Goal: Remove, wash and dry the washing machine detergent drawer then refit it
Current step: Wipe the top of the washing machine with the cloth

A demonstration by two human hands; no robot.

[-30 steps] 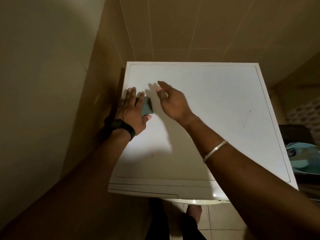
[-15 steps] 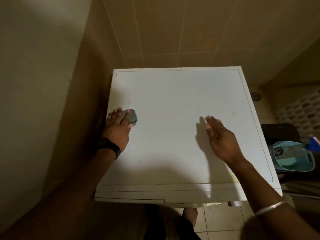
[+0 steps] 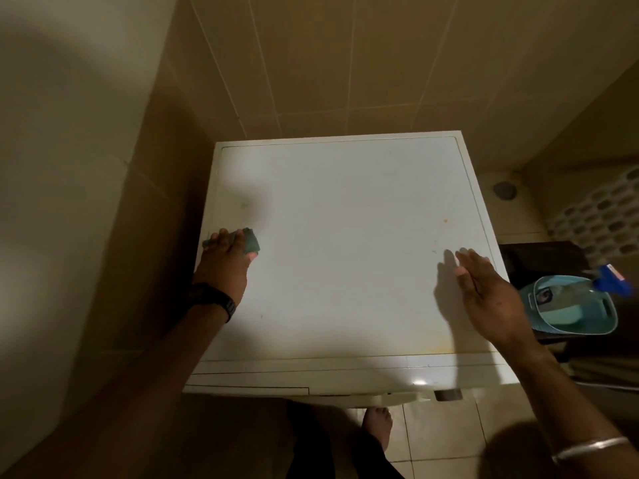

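Note:
I look down on the white top of the washing machine (image 3: 345, 236). My left hand (image 3: 224, 264) rests near its left edge, fingers closed over a small grey-green sponge (image 3: 250, 240) that lies on the top. My right hand (image 3: 484, 292) hovers above the right side of the top, fingers straight and apart, holding nothing. The closed detergent drawer front (image 3: 249, 388) shows as a thin outline on the front left edge of the machine.
A teal plastic basket (image 3: 574, 305) with a blue-capped spray bottle (image 3: 612, 276) sits on a dark surface right of the machine. Tiled walls close in behind and to the left. My bare foot (image 3: 378, 423) stands on the tiled floor below the front edge.
My right hand has swung from beside the left hand across to the machine's right side. The left hand with the sponge has slid to the left edge.

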